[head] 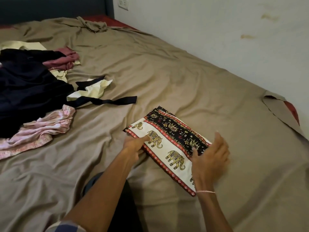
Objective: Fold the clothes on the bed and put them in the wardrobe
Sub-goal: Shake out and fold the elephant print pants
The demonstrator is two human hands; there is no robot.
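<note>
A folded elephant-print cloth (168, 139), cream, red and black, lies on the brown bed sheet (150, 72) near the bed's right side. My left hand (133, 145) grips its left edge, thumb on top and fingers curled under. At the cloth's right edge my right hand (210, 156) is held with relaxed fingers, the thumb touching the black band. A pile of unfolded clothes lies at the left: a black garment (28, 87), a pink one (41, 131), a maroon one (65, 59) and cream pieces (97, 88).
The bed runs along a white wall (234, 39) on the right. A dark headboard (50, 7) stands at the back. The sheet's corner is pulled back at the right, showing a red mattress (292, 111). A crumpled brown cloth (93, 25) lies near the headboard.
</note>
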